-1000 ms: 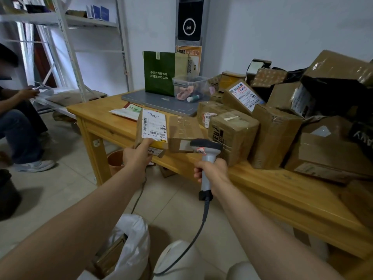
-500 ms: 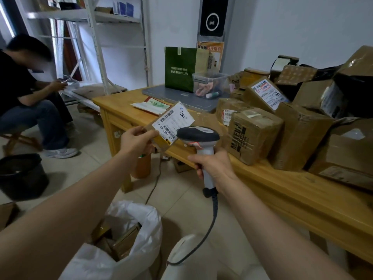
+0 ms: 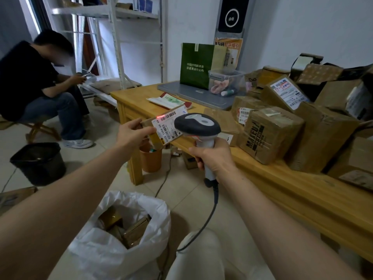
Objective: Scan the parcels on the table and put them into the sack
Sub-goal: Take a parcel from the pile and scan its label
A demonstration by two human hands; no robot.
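Now my left grip (image 3: 132, 134) pinches a small box (image 3: 166, 126); my right grip (image 3: 212, 157) holds the scanner (image 3: 197, 126) beside it.

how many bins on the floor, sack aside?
2. A black bucket at far left, near the seated person; an orange bin under the corner of the table, beside its leg. More could be hidden under the table.

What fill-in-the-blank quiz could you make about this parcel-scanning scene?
The right hand grips a corded barcode ____.
A ____ line of light falls on the label of the parcel held by the left hand.
The other parcels are piled on a wooden ____.
Missing words: scanner; red; table.
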